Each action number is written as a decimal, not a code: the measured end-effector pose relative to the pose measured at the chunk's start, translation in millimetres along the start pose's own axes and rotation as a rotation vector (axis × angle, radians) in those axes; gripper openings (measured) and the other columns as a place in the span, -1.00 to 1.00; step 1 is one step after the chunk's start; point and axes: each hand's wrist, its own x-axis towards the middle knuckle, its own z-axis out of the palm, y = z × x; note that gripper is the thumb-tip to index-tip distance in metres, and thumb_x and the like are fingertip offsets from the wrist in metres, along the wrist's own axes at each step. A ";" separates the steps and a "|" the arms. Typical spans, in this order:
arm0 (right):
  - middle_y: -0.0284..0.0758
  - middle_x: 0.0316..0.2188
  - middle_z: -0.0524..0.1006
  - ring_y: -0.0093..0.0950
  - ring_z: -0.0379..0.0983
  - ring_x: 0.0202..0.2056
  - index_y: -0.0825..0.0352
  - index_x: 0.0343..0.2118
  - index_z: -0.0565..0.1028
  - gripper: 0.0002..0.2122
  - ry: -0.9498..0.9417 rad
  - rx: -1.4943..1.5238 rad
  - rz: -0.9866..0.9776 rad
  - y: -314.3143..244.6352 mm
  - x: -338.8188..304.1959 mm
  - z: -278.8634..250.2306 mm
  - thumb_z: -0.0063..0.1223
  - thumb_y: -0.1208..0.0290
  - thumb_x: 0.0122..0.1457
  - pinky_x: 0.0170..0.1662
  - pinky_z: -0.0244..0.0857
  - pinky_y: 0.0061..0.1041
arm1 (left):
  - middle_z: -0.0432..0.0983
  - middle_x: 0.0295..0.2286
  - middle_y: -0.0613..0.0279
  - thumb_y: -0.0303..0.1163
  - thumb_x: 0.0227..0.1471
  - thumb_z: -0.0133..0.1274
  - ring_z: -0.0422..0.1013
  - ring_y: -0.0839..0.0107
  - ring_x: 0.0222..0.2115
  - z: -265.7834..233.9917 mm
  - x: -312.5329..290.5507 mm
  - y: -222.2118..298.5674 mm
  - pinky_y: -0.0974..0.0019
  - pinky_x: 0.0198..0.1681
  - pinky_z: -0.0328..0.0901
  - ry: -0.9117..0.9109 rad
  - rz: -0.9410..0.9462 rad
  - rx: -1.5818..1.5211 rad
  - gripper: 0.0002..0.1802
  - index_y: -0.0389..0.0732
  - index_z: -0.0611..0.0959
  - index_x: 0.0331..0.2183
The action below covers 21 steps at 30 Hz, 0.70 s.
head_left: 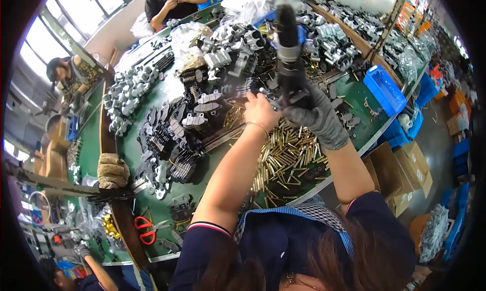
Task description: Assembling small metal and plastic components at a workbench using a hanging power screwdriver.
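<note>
My right hand (323, 118), in a grey knit glove, is wrapped round the lower part of a black power screwdriver (289, 63) that stands upright over the bench. Close beside its lower end, my bare left hand (261, 110) has its fingers bent over a small metal part I cannot make out. Many brass-coloured pins (288, 151) lie loose just below both hands. Left of my left hand are stacked brake pads (195, 120), dark with light backing plates. Silver caliper castings (248, 40) are heaped beyond the hands. The screwdriver's tip is hidden.
More castings (129, 91) line the green bench's left side. Red-handled scissors (146, 230) and a rolled tan cloth (113, 170) lie at lower left. Blue bins (385, 91) and cardboard boxes (405, 169) stand at right. Co-workers (174, 5) are at the far side and left.
</note>
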 end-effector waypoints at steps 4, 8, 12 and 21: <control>-0.33 -0.15 0.41 -0.57 0.35 -0.16 0.34 0.05 0.22 -0.40 0.054 -0.027 0.126 -6.8 -0.3 -2.3 0.22 0.37 -0.08 -0.11 0.28 -0.54 | 0.18 -0.07 -0.20 -0.03 -0.25 0.15 0.35 0.11 -0.16 24.1 15.6 -40.6 0.17 -0.14 0.31 0.033 -0.068 -0.384 -0.25 -0.39 0.36 -0.12; -0.36 -0.20 0.45 -0.60 0.37 -0.20 0.33 -0.02 0.29 -0.46 0.175 -0.108 0.066 -8.7 2.8 -2.7 0.25 0.42 -0.10 -0.16 0.31 -0.57 | 0.43 -0.26 0.00 -0.10 0.06 -0.13 0.43 0.21 -0.29 7.8 -29.3 -72.1 0.22 -0.26 0.36 -0.287 -0.059 -1.842 -0.49 -0.33 0.38 -0.11; -0.39 -0.36 0.51 -0.60 0.44 -0.35 0.33 -0.11 0.36 -0.50 0.171 -0.348 -0.092 -10.7 9.3 0.2 0.31 0.38 -0.16 -0.27 0.36 -0.60 | 0.43 -0.24 0.10 0.09 0.06 -0.26 0.36 0.16 -0.21 -12.0 -107.1 -70.9 -0.01 -0.18 0.29 -0.618 0.156 -2.594 -0.35 -0.26 0.33 -0.01; -0.15 -0.45 0.49 -0.32 0.48 -0.43 0.52 -0.07 0.27 -0.58 -0.290 0.739 -0.244 -56.3 12.0 111.2 0.02 0.51 -0.03 -0.32 0.42 -0.36 | 0.49 -0.40 0.07 0.08 0.11 -0.41 0.43 0.24 -0.46 -28.4 -192.6 -67.0 0.25 -0.53 0.35 -0.372 -0.430 -2.471 -0.42 -0.21 0.50 -0.29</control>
